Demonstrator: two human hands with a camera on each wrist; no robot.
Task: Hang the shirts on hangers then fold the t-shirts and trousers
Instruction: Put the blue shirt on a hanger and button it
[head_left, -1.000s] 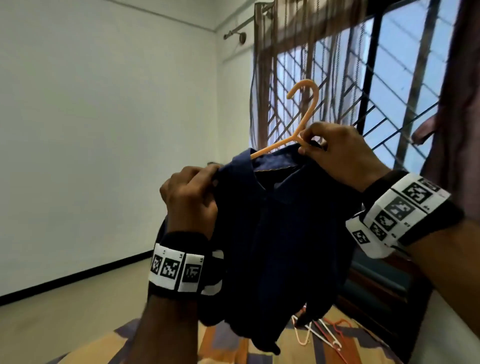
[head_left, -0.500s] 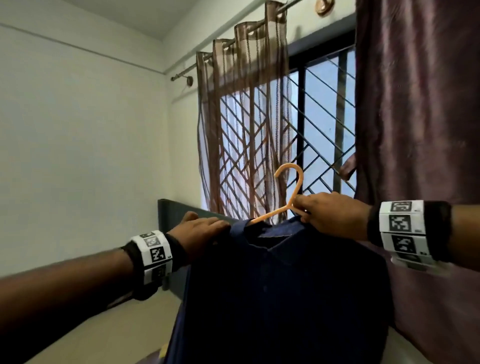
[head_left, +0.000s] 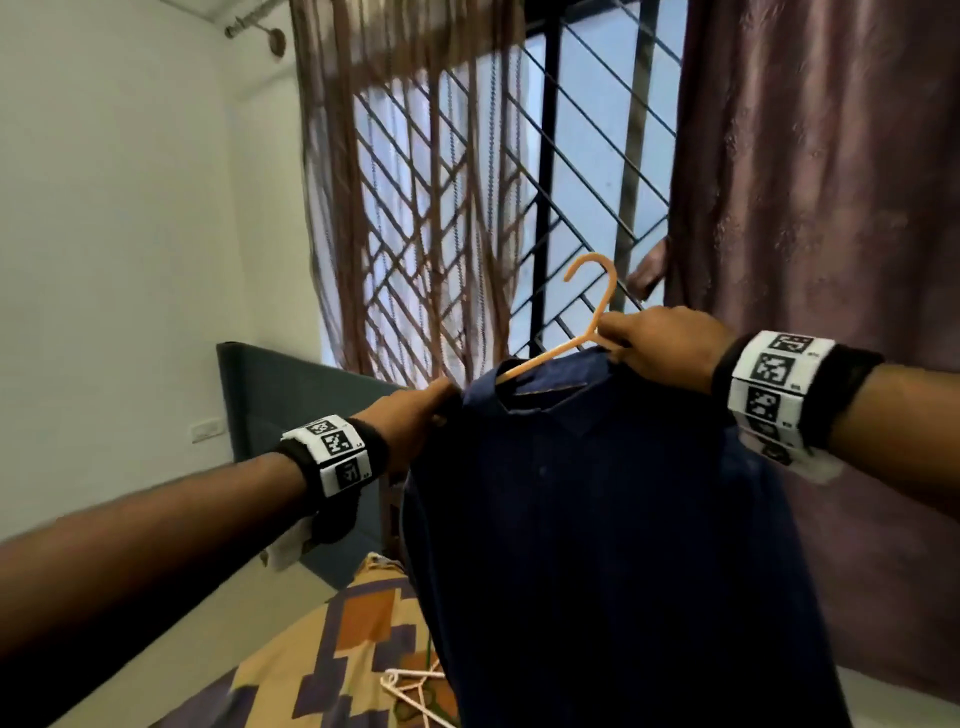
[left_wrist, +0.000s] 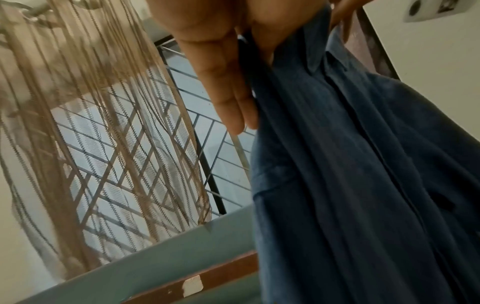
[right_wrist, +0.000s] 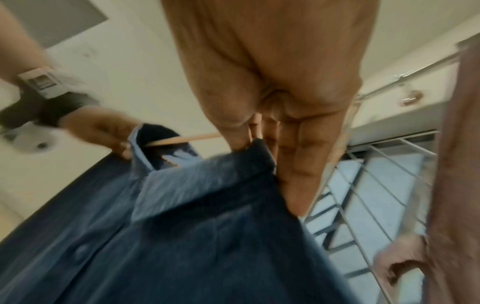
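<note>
Head view: navy shirt (head_left: 597, 519) on orange hanger (head_left: 592, 312), held up before the window grille (head_left: 545, 208).

The right hand (head_left: 654, 348) grips the hanger at the base of its hook together with the collar. The left hand (head_left: 410, 410) pinches the shirt's left shoulder, its fingers (left_wrist: 228, 98) lying straight along the cloth in the left wrist view. The shirt hangs free above the patterned bed cover (head_left: 332, 644), where spare white hangers (head_left: 410, 691) lie. Judged handling: light, limp fabric, liable to slide off the smooth, stiff hanger arm. Take hold at the hook base to carry it and at the shoulder seam to seat it.
</note>
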